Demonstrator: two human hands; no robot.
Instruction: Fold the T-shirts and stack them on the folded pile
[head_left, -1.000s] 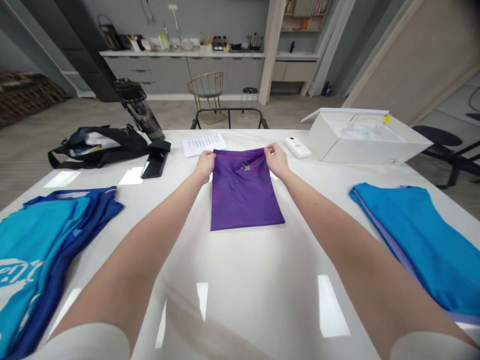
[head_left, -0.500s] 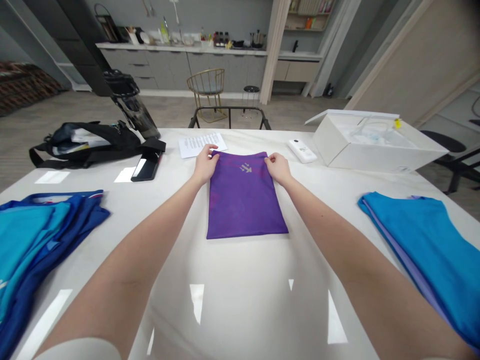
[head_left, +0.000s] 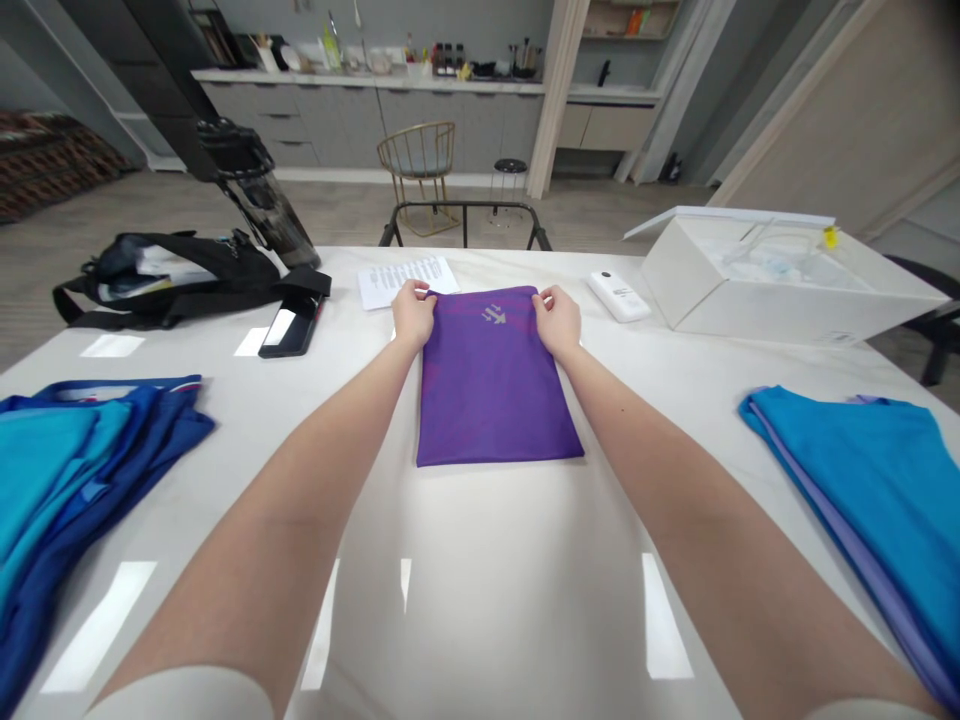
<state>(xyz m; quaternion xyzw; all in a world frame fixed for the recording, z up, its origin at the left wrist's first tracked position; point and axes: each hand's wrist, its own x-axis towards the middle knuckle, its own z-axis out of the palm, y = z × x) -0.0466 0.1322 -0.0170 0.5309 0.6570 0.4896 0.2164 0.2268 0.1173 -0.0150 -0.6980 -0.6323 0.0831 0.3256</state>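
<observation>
Purple garment (head_left: 495, 390), folded into a near-rectangle, on the broad white counter (head_left: 525, 560), between left fingers (head_left: 427, 304) and right fingers (head_left: 541, 306). Pinched at both far corners: left fingers clamped on one, right fingers on the other, presumably to keep that edge straight and taut. Near edge seemingly flat on the counter; contact under the far edge, impossible to tell.

Well to the left of left fingers, and nearer, a blue garment pile (head_left: 120, 450); well to the right of right fingers, a blue garment (head_left: 862, 470) over a lilac one (head_left: 825, 545). Both probably set at the sides to leave room for the arms.

Right of right fingers, farther out, an open white box (head_left: 787, 310), contents unclear. Far left of left fingers, a black bag (head_left: 225, 265), with a dark bottle (head_left: 277, 215) behind it. Just beyond left fingers, a printed sheet (head_left: 386, 284). Left of them, a dark phone (head_left: 291, 328), one end under the bag's strap. Near right fingers, slightly beyond, a white device (head_left: 616, 296).
</observation>
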